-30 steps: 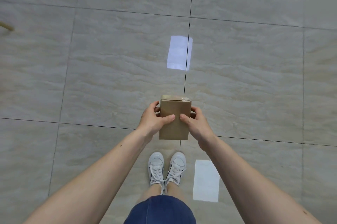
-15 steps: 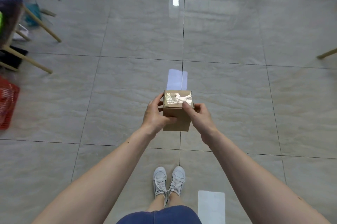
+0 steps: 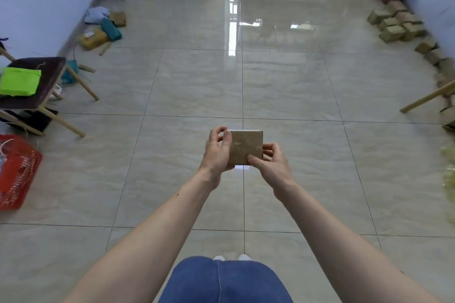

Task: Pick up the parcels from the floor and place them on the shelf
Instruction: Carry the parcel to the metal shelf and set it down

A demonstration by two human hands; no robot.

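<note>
A small brown cardboard parcel (image 3: 246,146) wrapped in clear tape is held in front of me at mid-frame, above the tiled floor. My left hand (image 3: 218,151) grips its left side, fingers curled over the top edge. My right hand (image 3: 269,163) pinches its lower right corner with thumb on the front face. Several more brown parcels (image 3: 394,25) lie in a row along the right wall. No shelf can be made out clearly.
A dark stool with wooden legs (image 3: 46,86) carries a green bag (image 3: 19,81) at the left. A red basket (image 3: 17,172) sits below it. Packages (image 3: 101,31) lie by the left wall. A wooden leg (image 3: 428,99) juts in at right.
My view has tilted up from the floor at my feet to the whole room. The parcel has turned in my hands from upright to a flatter, wider face toward me.
</note>
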